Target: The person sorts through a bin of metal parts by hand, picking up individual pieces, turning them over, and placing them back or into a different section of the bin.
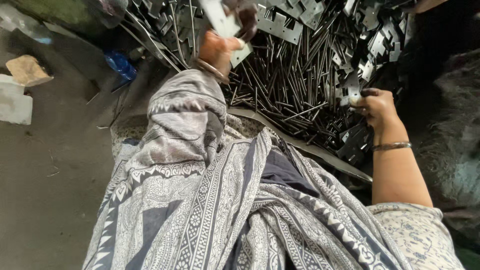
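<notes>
You're seated low on a bare grey concrete floor (55, 200), patterned blue-and-white cloth (225, 210) draped over your lap. Ahead of you spreads a heap of thin dark metal rods (285, 95), mixed with flat notched metal plates (372, 37); the rods lie every which way, most running roughly from near you toward the far side.

Your left hand (220, 47) is up over the heap, its grip clamped on a flat pale metal plate (222, 22). That plate's long axis runs from upper left down to lower right, tilted, its lower corner poking out below your fingers.

Your right hand (377, 107) rests at the right edge of the heap, a metal bangle (391, 146) on the wrist. Its fingers are pinched together on a small pale metal piece (350, 100); which way that piece points, you cannot tell.

Off to the left on the floor: a blue plastic bottle (120, 65) lying just beside the heap, a tan chunk of stone (27, 70), and a white block (15, 102) near the frame edge. No label is readable.
</notes>
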